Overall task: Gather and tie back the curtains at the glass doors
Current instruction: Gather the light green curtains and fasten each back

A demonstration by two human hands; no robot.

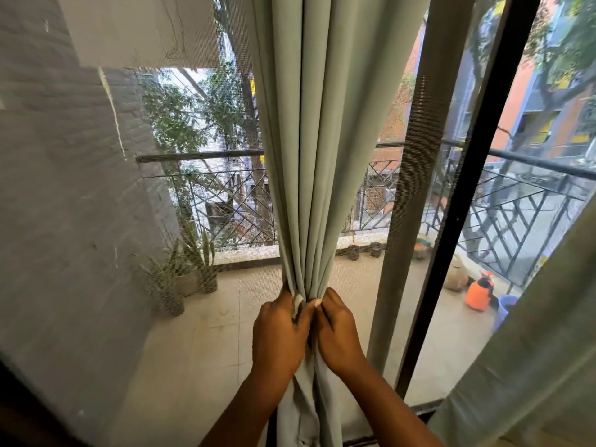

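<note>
A pale green curtain (319, 140) hangs in tight folds down the middle of the glass doors, bunched to a narrow waist at hand height. My left hand (280, 333) grips the bunch from the left, and a small white piece of a tie (297, 302) shows between its fingers. My right hand (335, 330) grips the same bunch from the right, its fingertips meeting the left hand's. Below the hands the fabric hangs loose. A second pale curtain (532, 366) hangs at the right edge.
A dark door frame (451, 237) and a mesh screen post (400, 221) stand just right of the curtain. Beyond the glass lie a tiled balcony, potted plants (190, 272), a metal railing (503, 217), an orange object (479, 293) and a blue bucket (503, 309).
</note>
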